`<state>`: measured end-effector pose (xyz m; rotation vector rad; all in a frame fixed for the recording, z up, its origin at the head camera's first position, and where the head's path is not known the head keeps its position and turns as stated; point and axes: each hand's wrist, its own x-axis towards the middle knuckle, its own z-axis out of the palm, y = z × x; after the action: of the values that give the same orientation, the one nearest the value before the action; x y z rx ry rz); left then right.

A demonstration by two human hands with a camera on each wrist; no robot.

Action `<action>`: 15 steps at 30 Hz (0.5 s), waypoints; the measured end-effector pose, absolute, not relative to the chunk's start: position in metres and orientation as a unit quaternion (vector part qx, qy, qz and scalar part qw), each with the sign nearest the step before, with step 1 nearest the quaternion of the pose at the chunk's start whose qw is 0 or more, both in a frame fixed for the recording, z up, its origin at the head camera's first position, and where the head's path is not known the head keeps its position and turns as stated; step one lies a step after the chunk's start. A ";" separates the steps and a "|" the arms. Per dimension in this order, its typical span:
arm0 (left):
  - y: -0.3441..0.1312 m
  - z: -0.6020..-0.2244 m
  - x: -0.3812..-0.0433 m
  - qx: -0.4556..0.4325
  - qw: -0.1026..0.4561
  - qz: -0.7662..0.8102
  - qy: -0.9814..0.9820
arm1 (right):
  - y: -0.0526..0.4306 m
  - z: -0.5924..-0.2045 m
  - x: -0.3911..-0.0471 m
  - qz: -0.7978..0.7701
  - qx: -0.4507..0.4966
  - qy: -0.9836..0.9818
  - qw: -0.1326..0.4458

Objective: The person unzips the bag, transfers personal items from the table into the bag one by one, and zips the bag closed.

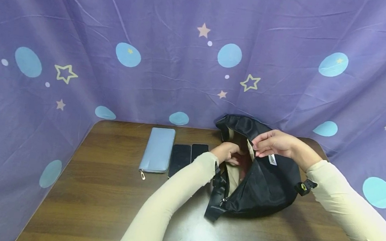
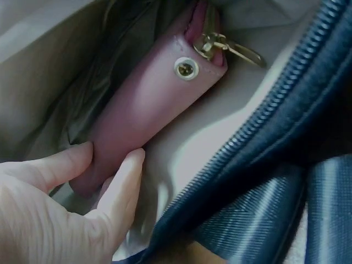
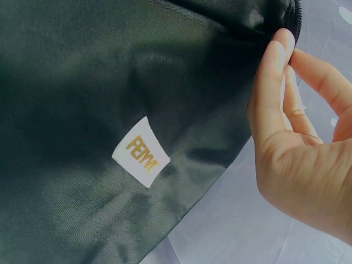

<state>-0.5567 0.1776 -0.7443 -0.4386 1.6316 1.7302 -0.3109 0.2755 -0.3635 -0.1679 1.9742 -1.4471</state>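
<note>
A black bag (image 1: 266,188) with a beige lining lies on the right of the table, its zipped mouth gaping. My left hand (image 1: 229,152) reaches inside it. In the left wrist view, the thumb and a finger grip the lower end of a pink wallet (image 2: 146,99), which lies slanted against the lining. A gold zip pull (image 2: 231,47) and a round metal stud show at the wallet's upper end. With fingertips and thumb, my right hand (image 1: 275,143) pinches the edge of the bag's mouth. A white label (image 3: 143,153) with gold letters is on the bag's side.
Left of the bag, a light blue long wallet (image 1: 157,150) lies on the wooden table (image 1: 103,204). Beside it are two dark flat phone-like slabs (image 1: 180,157), partly behind my left sleeve. A purple curtain (image 1: 171,57) with stars hangs behind the table.
</note>
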 end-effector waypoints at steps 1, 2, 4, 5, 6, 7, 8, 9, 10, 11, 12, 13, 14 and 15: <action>0.177 -0.747 -0.558 -0.172 0.355 0.666 0.632 | 0.275 -0.363 -0.311 -0.556 -0.065 0.757 0.337; 0.178 -0.751 -0.560 -0.173 0.359 0.664 0.633 | 0.275 -0.363 -0.311 -0.556 -0.065 0.757 0.338; 0.178 -0.757 -0.565 -0.173 0.365 0.659 0.635 | 0.276 -0.363 -0.311 -0.557 -0.064 0.756 0.338; 0.178 -0.761 -0.567 -0.174 0.367 0.657 0.635 | 0.276 -0.363 -0.311 -0.557 -0.063 0.755 0.339; 0.179 -0.765 -0.570 -0.175 0.368 0.656 0.635 | 0.276 -0.363 -0.310 -0.557 -0.062 0.755 0.339; 0.179 -0.769 -0.572 -0.175 0.372 0.654 0.635 | 0.276 -0.363 -0.310 -0.558 -0.062 0.755 0.339; 0.180 -0.773 -0.575 -0.176 0.376 0.653 0.633 | 0.276 -0.363 -0.310 -0.558 -0.062 0.755 0.340; 0.181 -0.776 -0.577 -0.177 0.379 0.652 0.633 | 0.276 -0.363 -0.310 -0.558 -0.062 0.754 0.340; 0.181 -0.779 -0.580 -0.178 0.382 0.651 0.631 | 0.276 -0.363 -0.310 -0.558 -0.062 0.754 0.340; 0.182 -0.781 -0.581 -0.180 0.382 0.651 0.631 | 0.276 -0.363 -0.310 -0.559 -0.062 0.754 0.341; 0.181 -0.781 -0.581 -0.180 0.386 0.650 0.629 | 0.276 -0.363 -0.309 -0.559 -0.062 0.753 0.341; 0.181 -0.779 -0.580 -0.180 0.389 0.649 0.629 | 0.276 -0.363 -0.309 -0.559 -0.063 0.753 0.341; 0.180 -0.776 -0.578 -0.180 0.392 0.648 0.628 | 0.276 -0.362 -0.309 -0.558 -0.063 0.754 0.341; 0.178 -0.772 -0.575 -0.178 0.393 0.647 0.629 | 0.276 -0.363 -0.308 -0.558 -0.063 0.754 0.341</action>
<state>-0.5750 0.1780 -0.7718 -0.4525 1.5968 1.6419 -0.3085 0.2759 -0.3626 -0.1635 1.9607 -1.4509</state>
